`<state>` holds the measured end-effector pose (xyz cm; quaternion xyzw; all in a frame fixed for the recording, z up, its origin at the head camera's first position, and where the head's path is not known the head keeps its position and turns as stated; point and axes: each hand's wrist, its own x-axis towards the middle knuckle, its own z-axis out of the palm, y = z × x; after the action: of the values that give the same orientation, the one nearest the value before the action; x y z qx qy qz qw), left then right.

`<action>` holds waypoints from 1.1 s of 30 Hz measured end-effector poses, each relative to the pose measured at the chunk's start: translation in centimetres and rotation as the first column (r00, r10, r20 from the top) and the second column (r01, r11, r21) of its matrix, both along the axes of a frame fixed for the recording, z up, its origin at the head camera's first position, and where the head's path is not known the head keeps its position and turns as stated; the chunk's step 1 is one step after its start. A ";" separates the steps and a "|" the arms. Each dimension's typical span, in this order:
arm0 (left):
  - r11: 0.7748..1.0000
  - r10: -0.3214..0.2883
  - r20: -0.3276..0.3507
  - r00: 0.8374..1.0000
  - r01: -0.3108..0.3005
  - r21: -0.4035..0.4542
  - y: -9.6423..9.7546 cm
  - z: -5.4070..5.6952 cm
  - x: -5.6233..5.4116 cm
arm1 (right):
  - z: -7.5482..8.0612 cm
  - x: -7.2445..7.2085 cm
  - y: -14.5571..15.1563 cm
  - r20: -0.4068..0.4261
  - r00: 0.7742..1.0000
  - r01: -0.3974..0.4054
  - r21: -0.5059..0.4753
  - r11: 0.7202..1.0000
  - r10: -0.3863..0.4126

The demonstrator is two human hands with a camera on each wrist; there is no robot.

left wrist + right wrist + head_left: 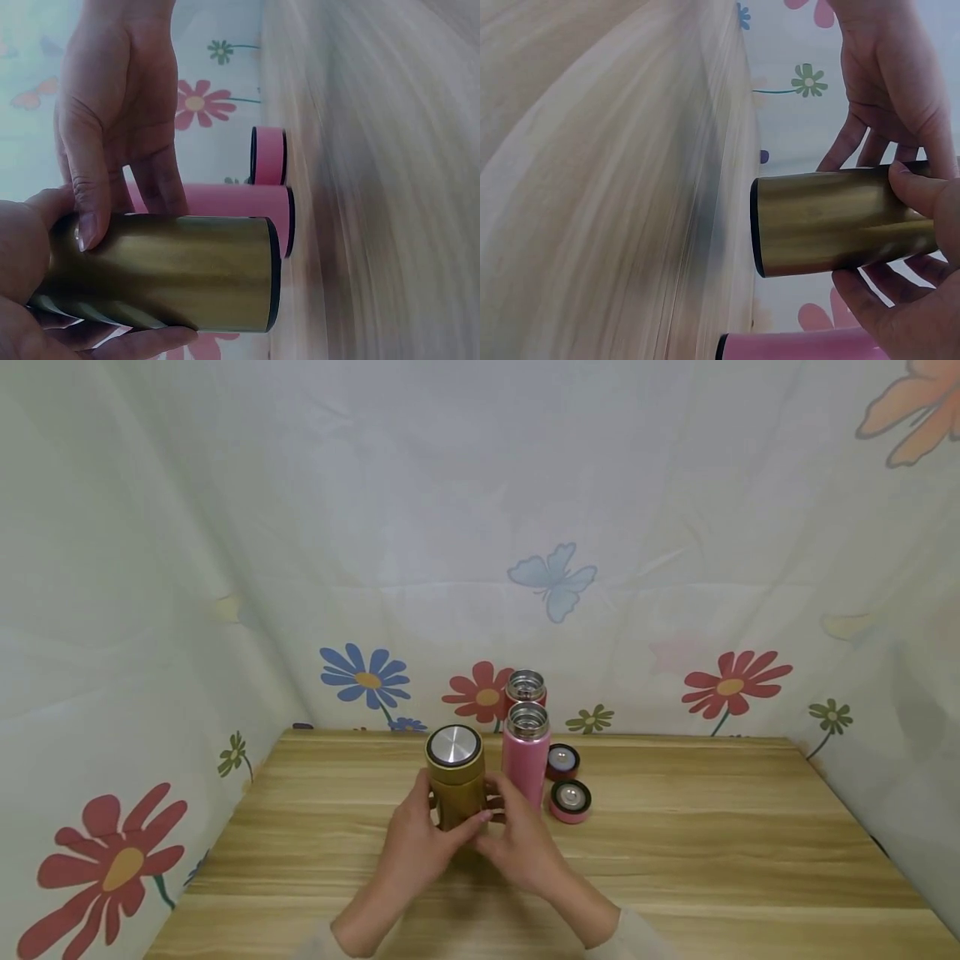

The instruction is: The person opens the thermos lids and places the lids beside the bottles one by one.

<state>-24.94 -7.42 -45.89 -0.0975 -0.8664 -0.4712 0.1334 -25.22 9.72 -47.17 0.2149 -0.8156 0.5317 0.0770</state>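
Note:
A gold thermos bottle (459, 793) with a brushed-metal lid top stands upright between the two hands. My left hand (416, 835) grips it from the left, thumb across its near side. From the other side my right hand (521, 843) holds it too, the thumbs close together. Both wrist views show the gold bottle's dark base raised off the table. Just right of it, a pink thermos bottle (527, 764) stands upright without a lid, its steel mouth showing. Behind that is a red thermos bottle (517, 695), also uncapped and mostly hidden.
Two lids lie upturned beside the pink bottle: a pink one (570, 803) and a dark red one (562, 762). The wood-grain table (712, 843) reaches back to a hanging cloth (420, 527) printed with flowers, which also encloses both sides.

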 end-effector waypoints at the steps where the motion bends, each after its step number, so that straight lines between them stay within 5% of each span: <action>1: 1.000 -0.001 0.002 1.000 0.001 -0.002 0.1 -0.1 0.0 | 0.0 0.1 0.2 -0.001 1.000 0.003 -0.001 1.000 -0.003; 33: 0.987 -0.162 0.016 0.987 0.162 0.023 4.8 -1.2 1.4 | -0.3 3.4 5.5 0.078 0.987 0.137 0.051 0.989 -0.141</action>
<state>-23.49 -2.58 -47.09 -0.1619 -0.8517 -0.4905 0.0881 -21.85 15.22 -47.43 0.1373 -0.8428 0.5149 0.0757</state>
